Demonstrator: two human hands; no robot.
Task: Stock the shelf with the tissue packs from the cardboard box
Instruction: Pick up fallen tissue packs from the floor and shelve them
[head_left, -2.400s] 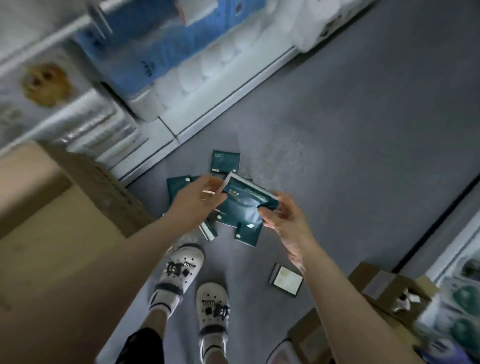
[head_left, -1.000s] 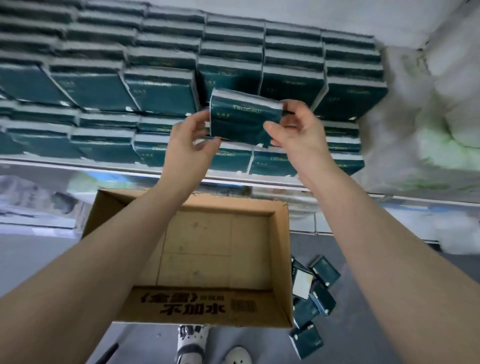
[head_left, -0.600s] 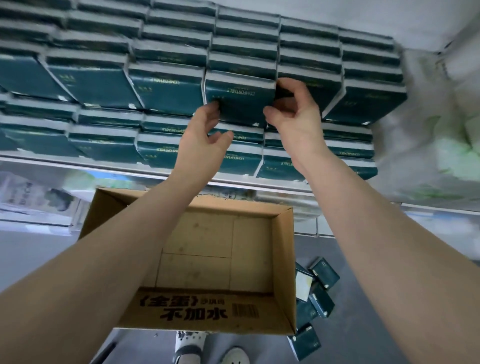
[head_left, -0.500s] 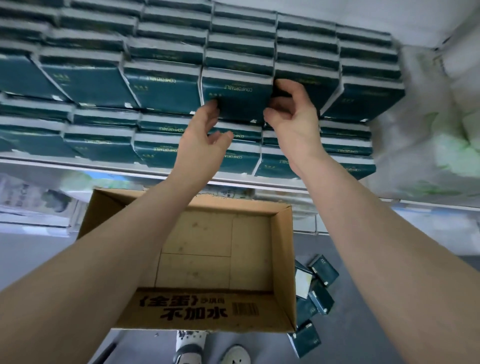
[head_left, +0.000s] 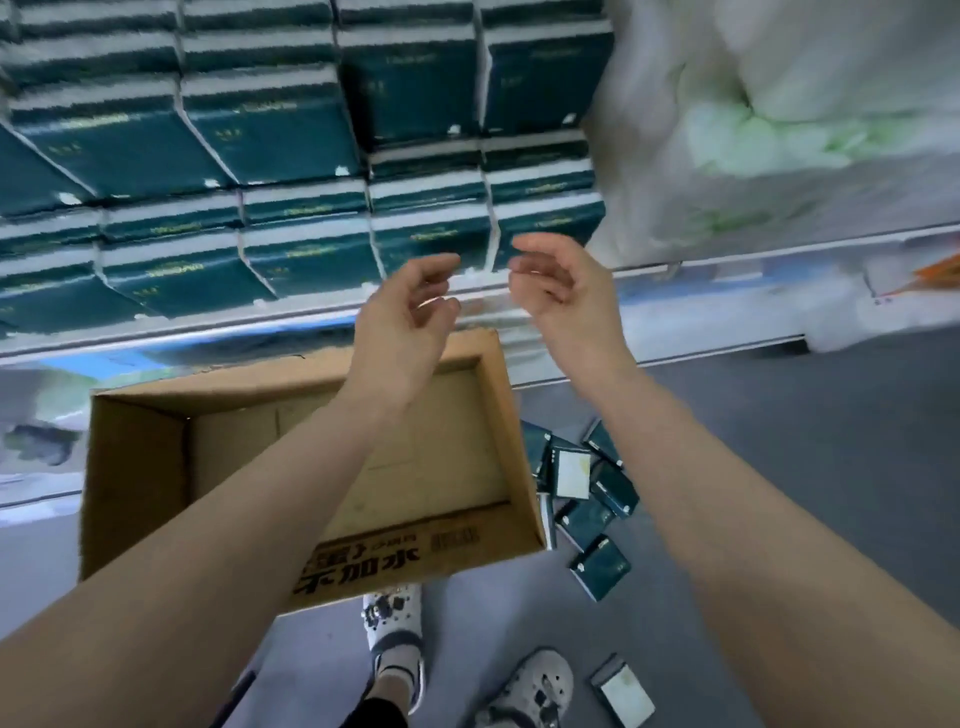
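Your left hand (head_left: 410, 306), right hand (head_left: 556, 280) apart, loosely curled, holding nothing; brown cardboard box (head_left: 140, 467) looks bare; dark-teal rectangular tissue packs (head_left: 600, 569) on grey floor (head_left: 805, 467) at 5 o'clock, axes mixed; right hand nearer.

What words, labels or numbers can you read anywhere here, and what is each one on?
"不加水": large black print on the near wall of the cardboard box.
Smaller print above it: partly covered, unreadable.
Digits of the barcode beside it: too small.
Gold lettering on the shelved tissue packs: too blurred.
Print on the floor packs: too small.
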